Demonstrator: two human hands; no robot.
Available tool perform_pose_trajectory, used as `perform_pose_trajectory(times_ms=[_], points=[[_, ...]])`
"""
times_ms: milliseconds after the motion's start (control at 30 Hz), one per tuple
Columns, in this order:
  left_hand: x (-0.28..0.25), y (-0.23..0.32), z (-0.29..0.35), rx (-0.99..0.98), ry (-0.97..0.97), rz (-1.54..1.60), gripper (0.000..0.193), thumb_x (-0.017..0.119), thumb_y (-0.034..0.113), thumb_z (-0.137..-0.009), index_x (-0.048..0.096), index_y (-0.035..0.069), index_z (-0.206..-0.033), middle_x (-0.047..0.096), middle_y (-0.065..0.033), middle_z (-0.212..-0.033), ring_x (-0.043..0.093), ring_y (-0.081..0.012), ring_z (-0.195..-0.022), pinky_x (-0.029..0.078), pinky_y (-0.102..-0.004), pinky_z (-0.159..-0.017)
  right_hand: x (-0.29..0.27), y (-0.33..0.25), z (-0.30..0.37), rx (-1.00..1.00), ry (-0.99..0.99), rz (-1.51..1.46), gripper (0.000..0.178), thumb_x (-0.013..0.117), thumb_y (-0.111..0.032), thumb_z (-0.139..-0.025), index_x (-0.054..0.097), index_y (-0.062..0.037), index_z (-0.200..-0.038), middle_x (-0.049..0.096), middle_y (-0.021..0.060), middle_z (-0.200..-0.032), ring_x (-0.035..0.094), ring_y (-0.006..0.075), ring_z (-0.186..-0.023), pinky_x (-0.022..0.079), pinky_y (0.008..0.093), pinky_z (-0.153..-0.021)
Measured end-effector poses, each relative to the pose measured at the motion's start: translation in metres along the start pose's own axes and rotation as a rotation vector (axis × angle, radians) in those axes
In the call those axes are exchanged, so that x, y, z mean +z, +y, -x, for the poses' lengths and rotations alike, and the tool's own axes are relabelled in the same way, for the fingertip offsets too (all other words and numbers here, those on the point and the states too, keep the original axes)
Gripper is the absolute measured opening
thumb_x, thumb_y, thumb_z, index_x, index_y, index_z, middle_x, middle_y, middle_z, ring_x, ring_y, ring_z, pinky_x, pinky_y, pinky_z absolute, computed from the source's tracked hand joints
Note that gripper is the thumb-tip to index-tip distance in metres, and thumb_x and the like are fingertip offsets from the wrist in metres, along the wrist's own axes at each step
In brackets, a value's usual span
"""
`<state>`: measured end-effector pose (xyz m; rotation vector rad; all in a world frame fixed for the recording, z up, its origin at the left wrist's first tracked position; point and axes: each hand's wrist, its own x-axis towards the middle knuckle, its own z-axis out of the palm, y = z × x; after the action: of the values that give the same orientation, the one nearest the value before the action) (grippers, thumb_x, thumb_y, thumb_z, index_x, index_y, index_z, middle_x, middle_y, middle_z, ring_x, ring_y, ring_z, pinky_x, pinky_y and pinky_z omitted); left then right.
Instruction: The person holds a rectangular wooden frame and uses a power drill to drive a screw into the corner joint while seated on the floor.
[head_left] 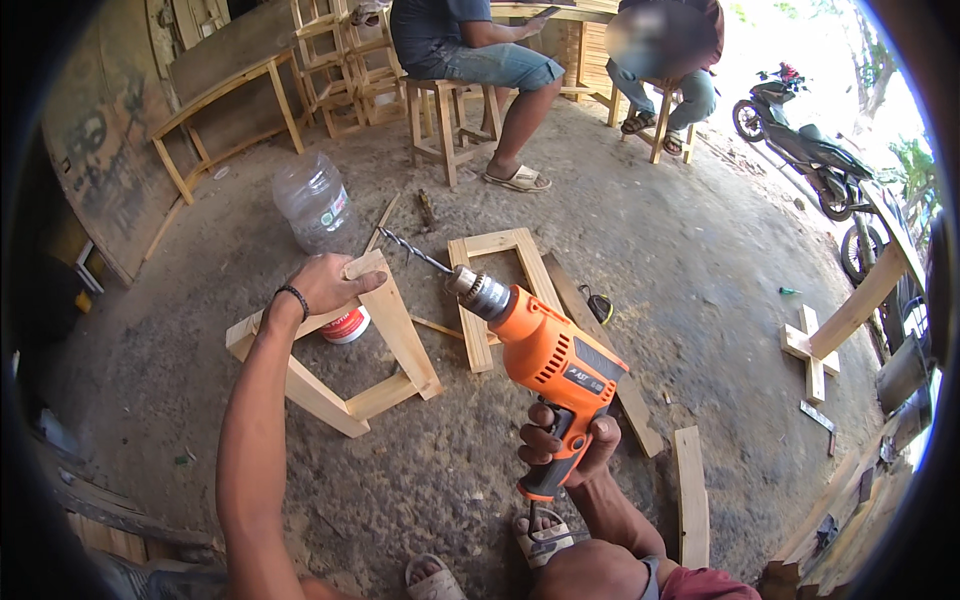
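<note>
My right hand (568,442) is wrapped round the grip of an orange and black power drill (560,360). Its long twist bit (415,250) points up and to the left, near the top of a wooden frame (405,335). My left hand (335,285) grips that frame at its upper corner, fingers closed over the wood. The frame stands on the floor, made of pale square-cut pieces. Partly hidden behind it is a red and white tub (346,326). A second wooden frame (495,243) lies flat just beyond the drill.
A large clear plastic bottle (315,205) stands beyond my left hand. A tape measure (599,306) and a long board (632,405) lie right of the drill. A cross-shaped wooden piece (812,345) sits farther right. Two people sit on stools (443,120) at the back, near a parked motorbike (810,150).
</note>
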<state>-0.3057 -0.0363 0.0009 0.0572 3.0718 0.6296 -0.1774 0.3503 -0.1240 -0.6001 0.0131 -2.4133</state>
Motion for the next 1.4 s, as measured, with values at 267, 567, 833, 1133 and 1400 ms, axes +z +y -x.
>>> perform_pose_trajectory(times_ms=[267, 567, 833, 1133, 1400], points=[[0.002, 0.004, -0.005, -0.016, 0.056, -0.007, 0.076, 0.072, 0.071, -0.081, 0.074, -0.001, -0.104, 0.075, -0.0239, -0.099, 0.073, -0.0399, -0.099, 0.055, -0.0443, -0.086, -0.002, -0.001, -0.003, -0.038, 0.034, -0.094, 0.087, 0.072, -0.022, -0.078, 0.036, -0.0046, -0.155, 0.052, 0.0239, -0.135, 0.059, 0.0272, -0.084, 0.047, 0.0403, -0.073], [0.004, 0.002, -0.008, -0.031, 0.072, 0.028, 0.071, 0.074, 0.068, -0.081, 0.074, 0.000, -0.102, 0.076, -0.0222, -0.099, 0.073, -0.0388, -0.098, 0.056, -0.0444, -0.085, -0.002, -0.003, -0.007, -0.032, -0.028, -0.086, 0.086, 0.070, -0.021, -0.083, 0.027, -0.0057, -0.157, 0.046, 0.0131, -0.127, 0.057, 0.0201, -0.086, 0.048, 0.0364, -0.075], [0.007, -0.001, -0.008, -0.014, 0.100, -0.004, 0.071, 0.074, 0.069, -0.081, 0.075, 0.001, -0.103, 0.076, -0.0224, -0.100, 0.073, -0.0393, -0.100, 0.056, -0.0446, -0.086, 0.000, 0.001, -0.006, -0.069, 0.024, -0.181, 0.087, 0.070, -0.019, -0.080, 0.031, -0.0046, -0.156, 0.049, 0.0218, -0.129, 0.060, 0.0254, -0.082, 0.051, 0.0367, -0.068], [0.002, 0.006, -0.001, -0.060, 0.075, -0.035, 0.073, 0.073, 0.071, -0.081, 0.076, 0.003, -0.107, 0.076, -0.0212, -0.102, 0.073, -0.0374, -0.102, 0.055, -0.0448, -0.088, -0.003, 0.006, -0.004, -0.071, 0.070, -0.186, 0.086, 0.070, -0.020, -0.079, 0.033, -0.0040, -0.156, 0.051, 0.0236, -0.131, 0.060, 0.0256, -0.081, 0.052, 0.0378, -0.068], [-0.003, 0.008, 0.003, -0.039, 0.055, -0.009, 0.071, 0.074, 0.068, -0.082, 0.075, 0.002, -0.108, 0.077, -0.0209, -0.102, 0.074, -0.0357, -0.101, 0.055, -0.0441, -0.088, -0.008, 0.004, -0.005, -0.033, 0.006, -0.116, 0.084, 0.069, -0.020, -0.083, 0.031, -0.0054, -0.156, 0.050, 0.0196, -0.129, 0.059, 0.0226, -0.084, 0.052, 0.0369, -0.071]])
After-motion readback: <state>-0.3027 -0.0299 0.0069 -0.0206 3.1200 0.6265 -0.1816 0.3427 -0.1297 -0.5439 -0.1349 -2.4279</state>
